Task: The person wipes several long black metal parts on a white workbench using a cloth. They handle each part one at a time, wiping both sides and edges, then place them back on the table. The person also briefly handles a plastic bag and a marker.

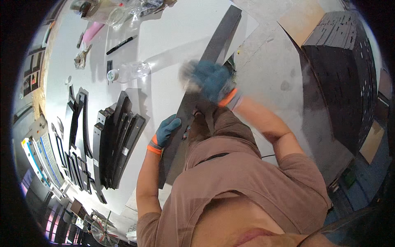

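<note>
A long dark grey board [193, 96] lies at a slant along the near edge of the white table, in front of my body. My left hand [168, 128], in a blue-grey glove with an orange cuff, grips the board's left edge with its fingers closed over it. Farther up the board is my gloved right hand [212, 80], its fingers curled and smeared by motion. At its left side shows a blurred grey wad [189, 75], seemingly held against the board's surface; its kind cannot be made out.
Left of the board, a clear plastic bottle [133, 71] lies on the white table [164, 45] near a black marker [121, 44]. Several black bars [113, 144] lie stacked farther left, beside thin black frame parts [76, 160]. A tall stack of dark boards [333, 78] stands at right.
</note>
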### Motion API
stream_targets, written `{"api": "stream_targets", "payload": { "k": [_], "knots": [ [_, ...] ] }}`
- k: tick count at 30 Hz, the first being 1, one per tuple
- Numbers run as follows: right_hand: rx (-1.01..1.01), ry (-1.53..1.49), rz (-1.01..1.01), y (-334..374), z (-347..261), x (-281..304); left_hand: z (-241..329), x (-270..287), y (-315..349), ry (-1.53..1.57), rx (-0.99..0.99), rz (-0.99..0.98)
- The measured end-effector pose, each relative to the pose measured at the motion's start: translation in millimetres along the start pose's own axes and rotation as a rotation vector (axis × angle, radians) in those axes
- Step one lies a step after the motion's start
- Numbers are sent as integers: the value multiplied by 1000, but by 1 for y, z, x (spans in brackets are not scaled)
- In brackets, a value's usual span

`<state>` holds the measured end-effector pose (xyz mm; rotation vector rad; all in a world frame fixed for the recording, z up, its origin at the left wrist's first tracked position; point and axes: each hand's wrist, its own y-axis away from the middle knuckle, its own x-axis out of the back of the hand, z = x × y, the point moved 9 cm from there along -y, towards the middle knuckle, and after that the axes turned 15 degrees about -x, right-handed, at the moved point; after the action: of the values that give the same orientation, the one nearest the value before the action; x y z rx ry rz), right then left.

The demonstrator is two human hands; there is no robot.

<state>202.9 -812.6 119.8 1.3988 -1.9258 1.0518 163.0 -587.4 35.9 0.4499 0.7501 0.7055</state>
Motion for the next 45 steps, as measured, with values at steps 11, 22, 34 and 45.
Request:
{"api": "stream_targets", "payload": {
  "k": [11, 22, 34, 45],
  "knots": [
    [-705, 634, 97, -146, 319, 37, -22, 9, -20, -19, 85, 2],
    [-48, 173, -24, -32, 142, -42, -21, 22, -17, -55, 104, 83],
    [-423, 283, 388, -71, 291, 76, 8, 6, 2, -164, 76, 220],
    [-978, 355, 392, -88, 360, 158, 72, -1, -15, -307, -141, 195]
  ]
}}
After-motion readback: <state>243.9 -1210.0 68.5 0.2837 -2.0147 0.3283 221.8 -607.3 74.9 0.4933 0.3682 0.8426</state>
